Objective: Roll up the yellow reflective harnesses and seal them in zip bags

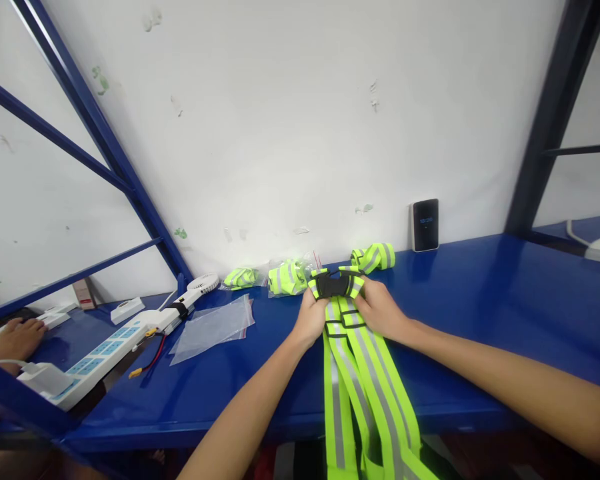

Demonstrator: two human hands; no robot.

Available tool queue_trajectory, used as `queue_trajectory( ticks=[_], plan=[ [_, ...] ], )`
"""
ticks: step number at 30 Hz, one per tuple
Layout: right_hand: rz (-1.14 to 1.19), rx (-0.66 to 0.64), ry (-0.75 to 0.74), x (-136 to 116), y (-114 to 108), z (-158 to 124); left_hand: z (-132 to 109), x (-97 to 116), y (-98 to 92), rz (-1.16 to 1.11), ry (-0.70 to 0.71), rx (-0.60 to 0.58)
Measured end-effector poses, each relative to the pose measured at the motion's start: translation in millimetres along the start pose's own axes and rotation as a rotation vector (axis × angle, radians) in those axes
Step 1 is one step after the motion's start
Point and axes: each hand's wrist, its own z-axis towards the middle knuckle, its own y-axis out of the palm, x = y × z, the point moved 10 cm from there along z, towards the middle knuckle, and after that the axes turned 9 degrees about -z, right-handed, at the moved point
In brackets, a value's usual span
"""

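A neon-yellow reflective harness (380, 380) with grey stripes hangs from my two hands, its long straps falling over the front edge of the blue table. My left hand (311, 317) grips the belt end on the left of a black plastic buckle (333, 286). On the buckle's other side, my right hand (380, 308) is closed on the same belt. The buckle looks joined between them. Just behind my hands lies a rolled neon-yellow strap (374, 257). Two clear bags with folded reflective straps, one nearer (287, 276) and one farther left (241, 277), lie by the wall.
Flat clear zip bags (215, 323) lie left on the blue table (480, 320). Beyond are a white power strip (105, 353), a small white fan (203, 284) and a red-black cable (153, 357). A dark-screened device (425, 225) stands against the wall. Another person's hand (19, 339) rests at far left.
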Motion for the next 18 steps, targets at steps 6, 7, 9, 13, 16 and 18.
queue_trajectory(
  ticks=[6,7,9,13,16,18],
  plan=[
    [0.114,-0.021,0.023,1.2,6.5,-2.1,-0.5,9.8,-0.4,0.075,0.075,0.019],
    [0.16,-0.026,0.033,1.3,7.9,-2.8,-0.5,11.6,-0.3,0.086,0.089,0.016],
    [0.276,-0.062,0.058,0.8,12.9,-4.2,-0.5,15.4,-2.3,0.112,0.125,0.02],
    [0.525,-0.17,0.148,0.9,25.7,-7.1,0.6,18.4,-6.8,0.157,0.171,0.033],
    [0.673,-0.167,0.284,9.7,30.4,-8.2,1.4,17.0,-5.2,0.149,0.175,0.012],
    [0.725,-0.152,0.33,12.7,31.8,-8.0,0.7,17.3,-1.2,0.132,0.184,-0.027]
  ],
)
